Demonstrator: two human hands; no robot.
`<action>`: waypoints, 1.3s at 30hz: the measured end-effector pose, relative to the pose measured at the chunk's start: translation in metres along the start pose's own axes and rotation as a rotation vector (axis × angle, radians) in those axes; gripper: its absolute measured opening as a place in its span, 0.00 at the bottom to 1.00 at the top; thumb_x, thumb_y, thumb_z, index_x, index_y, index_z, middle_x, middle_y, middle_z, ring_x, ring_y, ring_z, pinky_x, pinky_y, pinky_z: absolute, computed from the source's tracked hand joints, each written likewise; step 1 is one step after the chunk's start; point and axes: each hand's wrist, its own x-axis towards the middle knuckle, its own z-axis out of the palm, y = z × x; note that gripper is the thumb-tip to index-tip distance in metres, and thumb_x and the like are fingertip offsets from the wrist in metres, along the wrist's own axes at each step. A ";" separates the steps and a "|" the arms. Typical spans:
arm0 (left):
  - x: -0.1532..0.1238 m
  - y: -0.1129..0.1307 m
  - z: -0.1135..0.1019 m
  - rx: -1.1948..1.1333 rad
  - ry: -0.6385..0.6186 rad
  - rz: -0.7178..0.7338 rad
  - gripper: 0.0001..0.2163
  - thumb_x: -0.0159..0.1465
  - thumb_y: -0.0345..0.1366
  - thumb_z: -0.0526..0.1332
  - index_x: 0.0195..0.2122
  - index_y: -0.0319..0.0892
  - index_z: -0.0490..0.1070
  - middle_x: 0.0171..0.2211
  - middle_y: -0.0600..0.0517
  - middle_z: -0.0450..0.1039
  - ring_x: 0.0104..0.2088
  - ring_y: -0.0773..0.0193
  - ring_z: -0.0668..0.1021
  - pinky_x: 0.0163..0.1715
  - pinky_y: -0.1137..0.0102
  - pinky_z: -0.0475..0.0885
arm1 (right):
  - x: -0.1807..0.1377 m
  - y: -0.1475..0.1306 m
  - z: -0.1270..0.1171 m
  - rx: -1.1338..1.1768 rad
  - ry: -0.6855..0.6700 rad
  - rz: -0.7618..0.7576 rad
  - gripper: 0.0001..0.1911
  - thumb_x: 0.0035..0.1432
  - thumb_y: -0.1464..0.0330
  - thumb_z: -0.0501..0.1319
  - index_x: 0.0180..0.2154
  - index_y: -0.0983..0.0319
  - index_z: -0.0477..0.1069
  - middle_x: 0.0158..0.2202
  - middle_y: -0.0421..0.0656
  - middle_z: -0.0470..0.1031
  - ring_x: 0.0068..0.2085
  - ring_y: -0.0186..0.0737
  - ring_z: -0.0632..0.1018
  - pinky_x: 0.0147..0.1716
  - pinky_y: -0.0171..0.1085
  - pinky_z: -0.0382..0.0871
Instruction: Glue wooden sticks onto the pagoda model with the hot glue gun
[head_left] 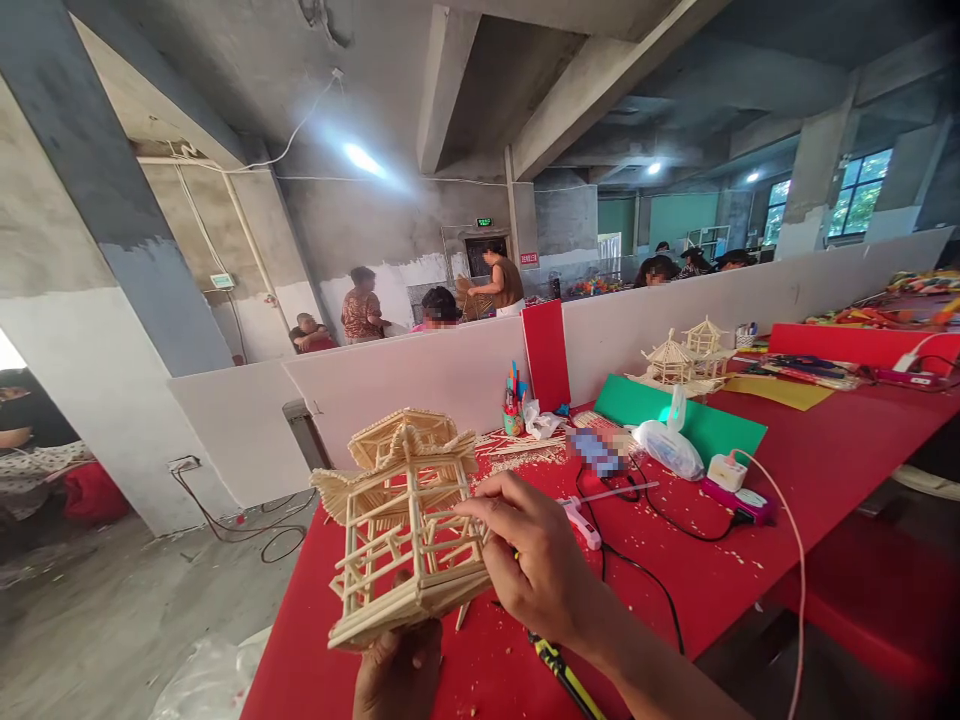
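Note:
A small pavilion model built of pale wooden sticks (401, 520) is held up over the near left part of the red table (810, 470). My left hand (399, 672) grips the model from below at its base. My right hand (534, 560) reaches in from the right, fingers pinched at the model's side frame, apparently on a thin stick. A white glue gun (583, 520) lies on the table just beyond my right hand, its black cord trailing toward me.
Finished stick pavilions (684, 362) stand at the far side near a green sheet (679, 412). A pen cup (513, 412), plastic bag (666, 445), power strip (739, 490), loose sticks and a yellow-black tool (564, 672) lie on the table. White partitions (420, 385) border it; people work behind.

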 end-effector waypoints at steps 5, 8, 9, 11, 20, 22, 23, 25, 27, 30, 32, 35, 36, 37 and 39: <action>0.004 0.000 0.003 -0.020 0.018 0.014 0.23 0.23 0.30 0.78 0.21 0.41 0.69 0.18 0.60 0.68 0.15 0.73 0.65 0.10 0.78 0.62 | 0.002 0.004 0.005 0.007 -0.005 -0.006 0.26 0.54 0.79 0.50 0.50 0.56 0.72 0.43 0.43 0.71 0.40 0.35 0.71 0.37 0.35 0.66; 0.009 0.000 0.000 -0.032 0.007 0.029 0.23 0.25 0.30 0.78 0.22 0.41 0.69 0.18 0.60 0.68 0.16 0.73 0.66 0.09 0.78 0.62 | 0.003 0.006 0.009 0.003 -0.016 0.004 0.26 0.53 0.79 0.50 0.50 0.55 0.73 0.42 0.43 0.71 0.39 0.35 0.71 0.36 0.35 0.66; 0.010 -0.001 -0.002 -0.036 0.005 0.029 0.23 0.25 0.29 0.78 0.22 0.41 0.69 0.18 0.60 0.68 0.16 0.72 0.67 0.10 0.78 0.62 | 0.004 0.006 0.010 0.002 -0.017 0.004 0.26 0.53 0.79 0.50 0.50 0.55 0.73 0.43 0.43 0.71 0.39 0.35 0.71 0.35 0.35 0.65; 0.012 -0.001 -0.005 -0.045 0.001 0.025 0.22 0.26 0.29 0.77 0.22 0.41 0.69 0.18 0.60 0.68 0.16 0.72 0.67 0.10 0.78 0.62 | 0.005 0.008 0.011 0.009 -0.020 0.004 0.27 0.52 0.80 0.50 0.50 0.55 0.73 0.43 0.43 0.71 0.39 0.35 0.71 0.35 0.35 0.65; 0.021 -0.002 -0.015 -0.048 0.005 0.004 0.21 0.28 0.28 0.77 0.22 0.41 0.69 0.17 0.60 0.66 0.15 0.72 0.66 0.10 0.77 0.64 | 0.006 0.010 0.019 0.016 -0.045 0.006 0.26 0.51 0.80 0.50 0.48 0.57 0.73 0.42 0.42 0.70 0.38 0.34 0.71 0.36 0.35 0.65; 0.021 -0.002 -0.016 -0.043 0.013 -0.006 0.21 0.28 0.28 0.77 0.22 0.41 0.69 0.17 0.60 0.67 0.15 0.73 0.65 0.10 0.77 0.63 | 0.006 0.010 0.019 0.010 -0.049 0.014 0.26 0.51 0.80 0.50 0.48 0.57 0.73 0.42 0.42 0.70 0.37 0.33 0.70 0.34 0.35 0.65; 0.022 -0.002 -0.016 -0.040 0.022 -0.008 0.22 0.27 0.29 0.77 0.23 0.41 0.69 0.17 0.60 0.68 0.15 0.73 0.65 0.10 0.77 0.62 | 0.006 0.011 0.019 0.009 -0.050 0.015 0.26 0.52 0.80 0.50 0.48 0.57 0.73 0.42 0.42 0.70 0.36 0.33 0.70 0.33 0.34 0.64; 0.022 -0.002 -0.016 -0.035 0.042 -0.009 0.24 0.24 0.29 0.78 0.23 0.41 0.70 0.18 0.60 0.69 0.15 0.74 0.64 0.09 0.78 0.61 | 0.006 0.012 0.019 0.008 -0.047 0.017 0.26 0.51 0.80 0.50 0.48 0.57 0.73 0.41 0.42 0.70 0.35 0.33 0.70 0.33 0.34 0.64; 0.022 -0.001 -0.015 -0.033 0.052 -0.010 0.25 0.23 0.29 0.78 0.24 0.41 0.70 0.18 0.60 0.69 0.15 0.74 0.64 0.09 0.78 0.61 | 0.006 0.013 0.019 0.003 -0.040 0.019 0.26 0.51 0.81 0.50 0.48 0.57 0.73 0.40 0.42 0.70 0.36 0.33 0.70 0.33 0.34 0.64; 0.023 -0.002 -0.014 -0.030 0.047 -0.011 0.24 0.25 0.30 0.78 0.23 0.41 0.69 0.17 0.61 0.67 0.15 0.74 0.64 0.09 0.78 0.61 | 0.007 0.014 0.020 0.001 -0.034 0.025 0.26 0.51 0.81 0.50 0.48 0.56 0.73 0.40 0.42 0.70 0.37 0.34 0.70 0.33 0.34 0.64; 0.024 -0.004 -0.013 -0.021 0.046 -0.016 0.23 0.25 0.30 0.78 0.23 0.41 0.69 0.16 0.61 0.65 0.14 0.73 0.64 0.10 0.77 0.62 | 0.006 0.016 0.020 -0.003 -0.023 0.024 0.26 0.52 0.80 0.51 0.48 0.56 0.72 0.40 0.42 0.70 0.38 0.34 0.70 0.34 0.35 0.65; 0.026 -0.006 -0.012 -0.011 0.043 -0.019 0.23 0.26 0.30 0.77 0.23 0.41 0.69 0.17 0.61 0.65 0.14 0.73 0.64 0.10 0.77 0.61 | 0.006 0.018 0.020 -0.023 0.006 0.012 0.25 0.51 0.81 0.51 0.47 0.57 0.72 0.42 0.43 0.69 0.42 0.36 0.71 0.38 0.36 0.66; 0.026 -0.006 -0.012 -0.012 0.033 -0.013 0.23 0.26 0.30 0.77 0.24 0.41 0.70 0.17 0.60 0.66 0.15 0.73 0.64 0.09 0.77 0.60 | 0.006 0.019 0.020 -0.029 0.015 0.007 0.25 0.51 0.81 0.50 0.47 0.58 0.72 0.42 0.44 0.69 0.42 0.36 0.71 0.39 0.37 0.67; 0.026 -0.007 -0.013 -0.013 0.018 -0.010 0.22 0.28 0.30 0.77 0.24 0.41 0.70 0.17 0.60 0.67 0.15 0.73 0.64 0.09 0.77 0.60 | 0.005 0.019 0.020 -0.033 0.023 0.002 0.25 0.51 0.81 0.50 0.47 0.58 0.72 0.43 0.44 0.69 0.43 0.36 0.70 0.39 0.37 0.67; 0.027 -0.007 -0.013 -0.016 -0.012 -0.007 0.20 0.30 0.30 0.76 0.24 0.41 0.70 0.17 0.60 0.67 0.15 0.73 0.64 0.10 0.77 0.60 | 0.005 0.018 0.020 -0.046 0.038 -0.003 0.25 0.51 0.81 0.51 0.47 0.58 0.72 0.44 0.44 0.68 0.44 0.37 0.70 0.41 0.38 0.67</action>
